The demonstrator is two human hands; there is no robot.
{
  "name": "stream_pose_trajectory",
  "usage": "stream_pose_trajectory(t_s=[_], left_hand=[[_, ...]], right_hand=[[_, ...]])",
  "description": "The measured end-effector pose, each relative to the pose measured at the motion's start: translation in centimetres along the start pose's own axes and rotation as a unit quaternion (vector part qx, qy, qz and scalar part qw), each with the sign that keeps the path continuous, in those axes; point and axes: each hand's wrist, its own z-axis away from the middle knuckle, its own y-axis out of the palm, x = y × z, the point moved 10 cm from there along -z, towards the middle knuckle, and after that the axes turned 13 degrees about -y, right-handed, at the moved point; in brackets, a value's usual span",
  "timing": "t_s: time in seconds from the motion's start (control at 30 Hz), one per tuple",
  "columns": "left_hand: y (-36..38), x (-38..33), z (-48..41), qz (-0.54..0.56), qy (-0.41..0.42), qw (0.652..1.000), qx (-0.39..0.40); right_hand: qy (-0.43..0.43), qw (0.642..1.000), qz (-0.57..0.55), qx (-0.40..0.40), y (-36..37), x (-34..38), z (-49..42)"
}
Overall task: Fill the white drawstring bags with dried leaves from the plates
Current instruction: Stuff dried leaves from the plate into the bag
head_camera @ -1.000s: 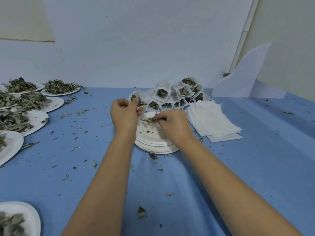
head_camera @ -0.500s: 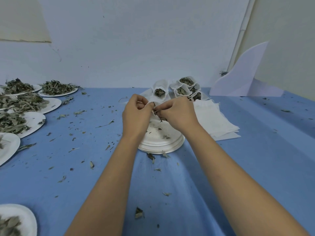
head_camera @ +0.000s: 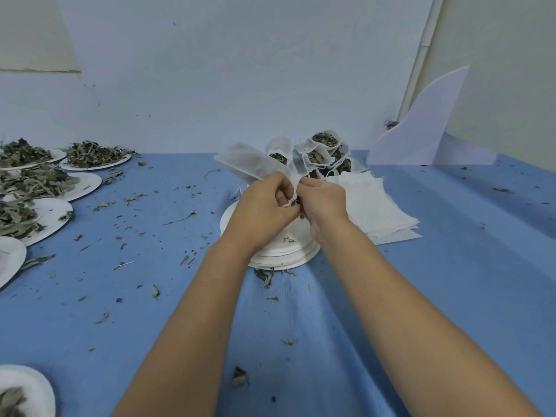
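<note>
Nearest me, a crumpled dried leaf (head_camera: 239,377) lies on the blue cloth (head_camera: 451,296) between the 2 forearms, well short of the fingers. Further up, the left hand (head_camera: 264,206) and right hand (head_camera: 323,200) meet knuckle to knuckle above a stack of white plates (head_camera: 282,260). The stack sits just under the fingers and carries only a few leaf scraps.

Both hands have their fingers curled, pinching the mouth end of 1 white drawstring bag (head_camera: 249,162). Its body juts up and away to the left of the fingers. I cannot tell whether it holds leaves.

A pile of flat empty bags (head_camera: 379,206) lies just right of the fingers. Just beyond them stands a cluster of filled bags (head_camera: 319,152), mouths open and leaves showing. Well off to the left of the fingers sit plates heaped with dried leaves (head_camera: 96,155).
</note>
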Motion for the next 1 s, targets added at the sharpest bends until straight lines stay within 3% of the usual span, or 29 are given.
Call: stream_pose_trajectory(t_s=[0.13, 0.3, 0.63, 0.83, 1.0], left_hand=[[-0.8, -0.5, 0.0, -0.051, 0.037, 0.997, -0.054], [-2.7, 0.0, 0.1, -0.014, 0.030, 0.992, -0.123], [-4.5, 3.0, 0.0, 0.016, -0.045, 0.981, -0.190], [-5.4, 2.6, 0.1, 0.056, -0.021, 0.978, -0.202], [-6.0, 3.4, 0.0, 0.151, -0.071, 0.964, -0.206]], right_hand=[[0.020, 0.999, -0.029, 0.013, 0.6, -0.3, 0.3], [0.042, 0.990, -0.107, 0.078, 2.8, 0.8, 1.3], [-0.006, 0.979, 0.060, 0.194, 5.1, 2.7, 2.0], [-0.097, 0.982, 0.082, 0.138, 2.9, 4.5, 1.3], [-0.156, 0.984, 0.070, 0.052, 0.9, 5.4, 0.8]])
